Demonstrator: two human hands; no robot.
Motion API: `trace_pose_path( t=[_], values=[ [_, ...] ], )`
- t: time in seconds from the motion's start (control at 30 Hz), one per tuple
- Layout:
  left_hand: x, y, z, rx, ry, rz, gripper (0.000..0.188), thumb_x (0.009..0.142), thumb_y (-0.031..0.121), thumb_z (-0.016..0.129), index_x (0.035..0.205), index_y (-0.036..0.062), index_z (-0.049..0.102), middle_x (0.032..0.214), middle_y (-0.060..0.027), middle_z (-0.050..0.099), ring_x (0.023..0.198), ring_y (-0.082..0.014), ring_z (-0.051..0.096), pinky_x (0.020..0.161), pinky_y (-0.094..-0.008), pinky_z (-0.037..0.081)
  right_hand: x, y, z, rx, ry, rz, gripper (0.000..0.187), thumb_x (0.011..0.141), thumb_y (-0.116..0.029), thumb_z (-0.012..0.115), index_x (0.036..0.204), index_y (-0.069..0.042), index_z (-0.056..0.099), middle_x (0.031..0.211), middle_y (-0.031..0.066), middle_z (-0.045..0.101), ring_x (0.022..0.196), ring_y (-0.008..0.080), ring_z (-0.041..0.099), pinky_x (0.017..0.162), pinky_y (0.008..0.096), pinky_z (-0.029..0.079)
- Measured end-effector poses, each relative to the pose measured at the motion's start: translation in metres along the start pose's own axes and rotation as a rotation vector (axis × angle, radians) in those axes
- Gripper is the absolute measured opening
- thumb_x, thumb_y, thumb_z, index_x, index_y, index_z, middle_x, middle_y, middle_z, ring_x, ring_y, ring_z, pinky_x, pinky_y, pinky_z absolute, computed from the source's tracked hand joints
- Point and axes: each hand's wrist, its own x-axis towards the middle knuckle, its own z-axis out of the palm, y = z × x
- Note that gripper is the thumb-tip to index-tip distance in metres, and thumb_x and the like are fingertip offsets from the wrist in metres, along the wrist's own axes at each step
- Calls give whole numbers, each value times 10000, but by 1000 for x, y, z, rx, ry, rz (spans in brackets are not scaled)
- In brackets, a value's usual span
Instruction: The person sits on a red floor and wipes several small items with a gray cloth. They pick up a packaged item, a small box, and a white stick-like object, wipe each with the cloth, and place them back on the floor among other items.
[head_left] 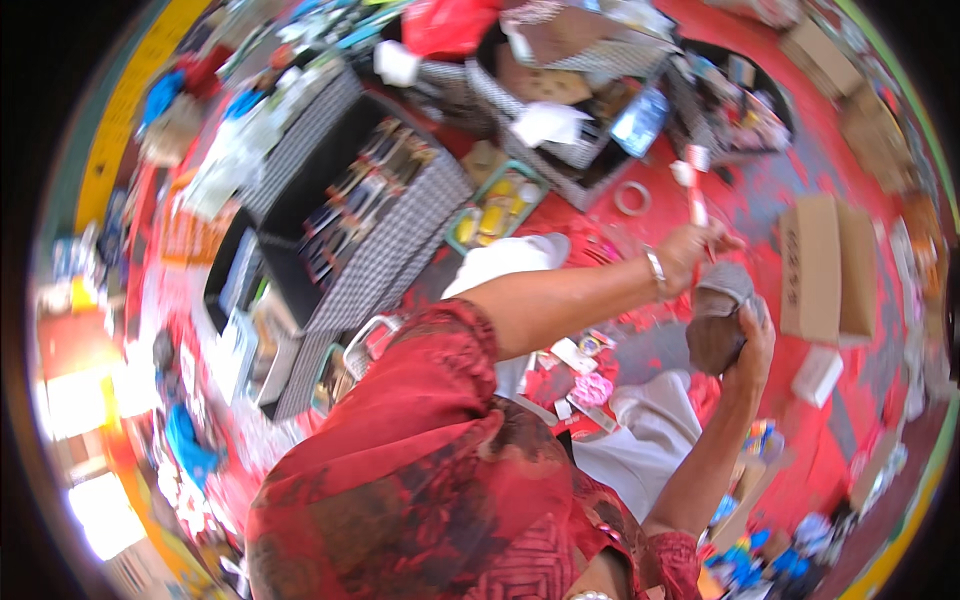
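Note:
My left hand (pixel 690 255), with a bracelet at the wrist, is closed on a slim red-and-white stick-like item (pixel 697 190) that points away from me. Motion blurs its far end, so its kind is unclear. Just nearer and to the right, my right hand (pixel 757 345) grips a brown and grey rounded item (pixel 718 325), dark brown below with a grey band on top. It may be a small shoe or a pouch. The left fingertips are close to its upper edge; whether they touch it I cannot tell.
Left stands a checked storage box (pixel 400 235) with small packets inside. Beyond are a green tray (pixel 462 228) of yellow items, a filled bin (pixel 590 190) and a tape roll (pixel 632 198). An open cardboard box (pixel 808 265) and a white box (pixel 818 377) stand right.

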Motion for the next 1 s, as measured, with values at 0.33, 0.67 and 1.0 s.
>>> trace_pose_path(
  t=[0.33, 0.67, 1.0],
  values=[
    [-9, -18, 0, 321, 33, -19, 170, 870, 203, 505, 905, 49, 569, 932, -68, 588, 868, -121, 546, 778, -258, 431, -14, 14, 43, -1116, -6, -294, 364, 643, -117, 606, 967, 37, 541, 800, 190, 604, 781, 323, 596, 712, 373, 443],
    [-12, 19, -7, 60, 189, -167, 281, 881, 298, 478, 773, 42, 519, 577, -25, 500, 475, -166, 495, 533, -355, 475, -9, 22, 42, -985, -119, -159, 249, 660, -156, 606, 833, 20, 573, 646, 152, 569, 584, 253, 547, 590, 345, 426],
    [-6, 62, -7, -21, 134, 200, 335, 941, 293, 310, 951, 33, 521, 938, -161, 609, 902, -284, 592, 807, -405, 469, -9, -13, -15, -523, 172, -4, 167, 754, -148, 606, 842, -7, 607, 676, 10, 555, 610, 99, 507, 578, 282, 411]
  ],
)
